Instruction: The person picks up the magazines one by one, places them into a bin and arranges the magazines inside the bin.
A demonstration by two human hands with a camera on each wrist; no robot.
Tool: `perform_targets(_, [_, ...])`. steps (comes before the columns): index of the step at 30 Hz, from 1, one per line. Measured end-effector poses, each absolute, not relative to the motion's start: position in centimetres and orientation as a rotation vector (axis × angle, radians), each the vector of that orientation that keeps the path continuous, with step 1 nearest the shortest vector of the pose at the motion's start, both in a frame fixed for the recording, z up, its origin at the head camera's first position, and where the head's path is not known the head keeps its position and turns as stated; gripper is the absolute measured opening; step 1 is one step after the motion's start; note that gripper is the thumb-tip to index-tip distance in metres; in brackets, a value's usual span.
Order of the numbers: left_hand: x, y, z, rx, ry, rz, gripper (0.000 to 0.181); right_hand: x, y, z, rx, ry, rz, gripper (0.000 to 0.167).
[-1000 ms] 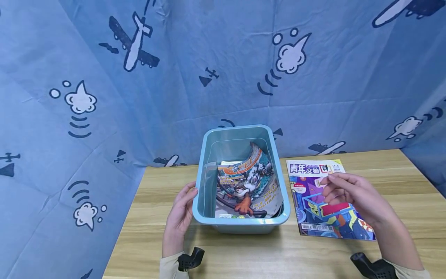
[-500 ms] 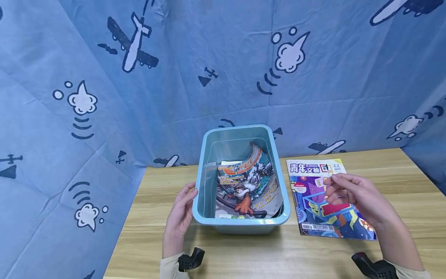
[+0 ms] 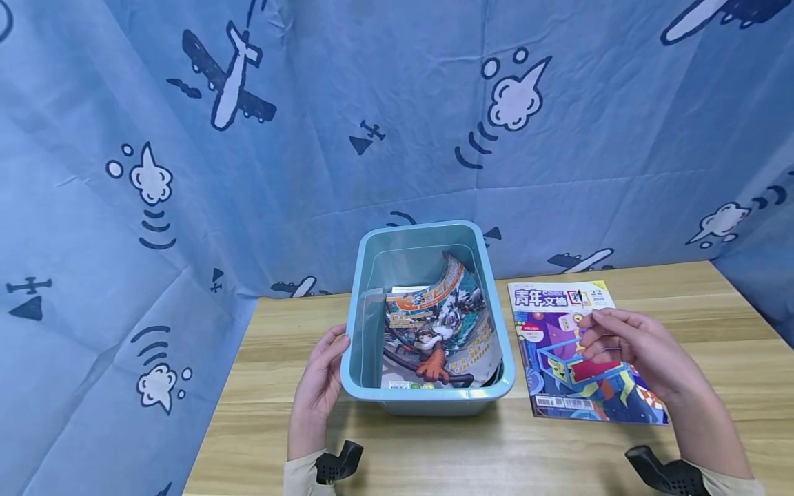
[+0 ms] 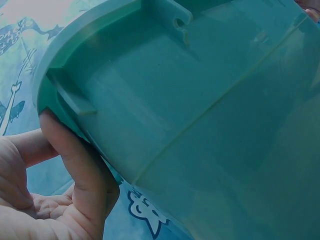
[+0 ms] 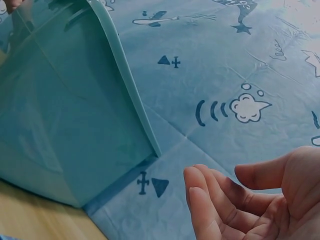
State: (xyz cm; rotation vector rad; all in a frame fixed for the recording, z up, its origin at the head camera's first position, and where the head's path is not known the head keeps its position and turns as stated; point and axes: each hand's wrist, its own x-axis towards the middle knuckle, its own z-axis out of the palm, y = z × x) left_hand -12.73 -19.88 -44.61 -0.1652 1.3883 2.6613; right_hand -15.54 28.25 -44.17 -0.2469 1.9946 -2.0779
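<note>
We observe a blue bin [image 3: 428, 395] standing upright on the table [image 3: 260, 406], its long axis running away from the person. Inside lies a comic-style magazine [image 3: 434, 337], cover up, with the masthead toward the far end. Its upper right part curls upward along the right-hand wall. A white paper edge [image 3: 409, 289] shows beyond the masthead; we cannot tell whether it belongs to the same magazine or to another item beneath.

To the right of the bin, and apart from it, a purple-and-blue magazine [image 3: 577, 375] lies flat on the table, cover up. Its title edge faces the blue cloth [image 3: 397, 138]; its long axis runs front to back, the near end angled slightly to the right.

We note the state of the hands. The left hand [image 3: 319, 379] grips the bin's left rim with bent fingers. The right hand [image 3: 639, 355] holds nothing; its fingers curl loosely above the purple-and-blue magazine and hide part of its right side.

In the left wrist view, we see the bin cut off by the frame. In the right wrist view, the bin's contents are concealed behind its wall.
</note>
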Motion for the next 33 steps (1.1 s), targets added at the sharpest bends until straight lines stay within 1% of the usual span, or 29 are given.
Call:
perform_targets(8, [-12.77, -19.83, -44.57, -0.192, 1.373, 2.665, 0.024, -15.53, 28.34, -44.16, -0.171, 2.017, -2.045, 0.037])
perform_targets(18, [-12.8, -19.94, -44.55, -0.196, 1.368, 2.66, 0.028, -15.68, 28.27, -44.36, -0.166, 1.999, -2.057, 0.038])
perform_targets(33, [-12.87, -20.08, -44.27, -0.238, 1.405, 2.647, 0.025, -15.54, 28.4, -44.33, -0.175, 1.952, -2.091, 0.038])
